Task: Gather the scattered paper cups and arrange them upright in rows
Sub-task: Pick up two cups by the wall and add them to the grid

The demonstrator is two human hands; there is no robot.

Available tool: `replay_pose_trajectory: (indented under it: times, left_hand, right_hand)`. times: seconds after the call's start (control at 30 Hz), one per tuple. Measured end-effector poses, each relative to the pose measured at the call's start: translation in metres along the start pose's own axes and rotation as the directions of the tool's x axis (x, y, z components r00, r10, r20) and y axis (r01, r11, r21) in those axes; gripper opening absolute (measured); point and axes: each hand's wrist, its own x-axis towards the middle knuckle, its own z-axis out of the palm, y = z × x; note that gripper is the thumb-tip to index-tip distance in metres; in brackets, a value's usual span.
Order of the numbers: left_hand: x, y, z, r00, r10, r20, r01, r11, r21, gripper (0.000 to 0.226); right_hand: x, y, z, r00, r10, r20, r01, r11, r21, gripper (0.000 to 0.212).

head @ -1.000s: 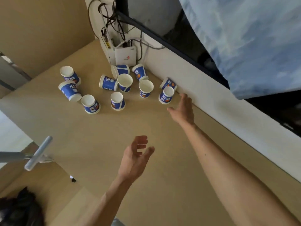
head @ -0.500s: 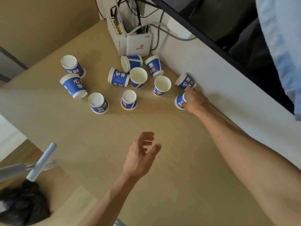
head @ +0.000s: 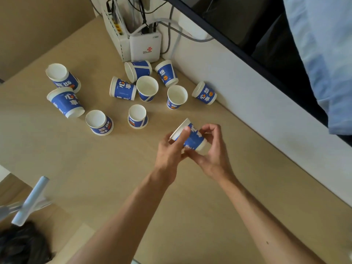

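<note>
Sideways, cup (head: pixel 192 139) in left grip (head: pixel 169 151), right grip (head: pixel 213 153)

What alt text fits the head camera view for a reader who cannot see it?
Both hands hold one blue and white paper cup tilted over a tan table, the left hand near its rim, the right hand at its base. Ten more cups sit scattered beyond, some upright, some on their sides, near a white router by the wall.

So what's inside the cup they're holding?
Nothing of the inside shows. The cup is held tilted between the left hand and right hand, mouth turned away to the upper left; only its blue side, white rim and base are visible.
</note>
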Motion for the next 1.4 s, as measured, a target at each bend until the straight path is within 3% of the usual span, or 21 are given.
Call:
replay_pose_trajectory:
  times: [0.13,0.23,0.3,0.47,0.63,0.73,0.87,0.97,1.03,1.1,1.2,1.4]
  left_hand:
    - [0.005,-0.004,-0.015,0.99,0.045,-0.131,-0.038,0.998,0.057,0.057]
    - [0.006,-0.007,-0.033,0.979,0.071,-0.193,-0.051,0.993,0.107,0.063]
    - [0.005,-0.012,-0.041,0.974,0.099,-0.203,-0.072,0.988,0.136,0.056]
    - [-0.002,-0.022,-0.062,0.964,0.169,-0.205,-0.135,0.976,0.169,0.052]
    - [-0.016,-0.027,-0.088,0.952,0.222,-0.212,-0.183,0.965,0.19,0.054]
    - [-0.022,-0.026,-0.1,0.942,0.242,-0.233,-0.192,0.957,0.217,0.052]
    - [-0.027,-0.024,-0.103,0.937,0.267,-0.225,-0.21,0.946,0.248,0.044]
    - [-0.028,-0.023,-0.093,0.939,0.288,-0.189,-0.232,0.934,0.272,0.045]
    - [-0.028,-0.024,-0.084,0.942,0.303,-0.148,-0.25,0.923,0.293,0.044]
    - [-0.029,-0.026,-0.072,0.943,0.32,-0.092,-0.275,0.904,0.326,0.041]
    - [-0.036,-0.031,-0.053,0.944,0.33,-0.012,-0.302,0.879,0.369,0.034]
    - [-0.07,-0.048,-0.006,0.923,0.35,0.16,-0.384,0.821,0.422,0.032]
  right_hand:
    - [-0.003,0.005,0.003,0.997,-0.048,0.06,0.046,0.998,0.039,0.075]
    - [0.034,0.013,-0.002,0.992,0.022,-0.124,-0.018,0.999,0.032,0.067]
    - [0.073,0.023,-0.004,0.97,0.026,-0.241,-0.064,0.986,-0.151,0.064]
    - [0.165,0.046,-0.001,0.985,0.076,-0.158,-0.155,0.796,-0.585,0.077]
    - [0.2,0.065,0.013,0.998,0.023,-0.065,-0.066,0.604,-0.794,0.072]
    - [0.194,0.073,0.021,0.996,-0.01,-0.09,-0.068,0.573,-0.816,0.061]
    - [0.163,0.078,0.022,0.964,0.088,-0.251,-0.24,0.696,-0.677,0.059]
    - [0.125,0.077,0.014,0.889,0.252,-0.382,-0.417,0.79,-0.45,0.057]
    - [0.097,0.075,0.007,0.847,0.338,-0.409,-0.459,0.855,-0.243,0.054]
    - [0.065,0.068,-0.003,0.832,0.374,-0.41,-0.422,0.906,-0.031,0.056]
    - [0.016,0.057,-0.02,0.834,0.336,-0.438,-0.3,0.942,0.15,0.064]
    - [-0.078,0.048,-0.06,0.801,0.354,-0.483,-0.138,0.894,0.427,0.056]
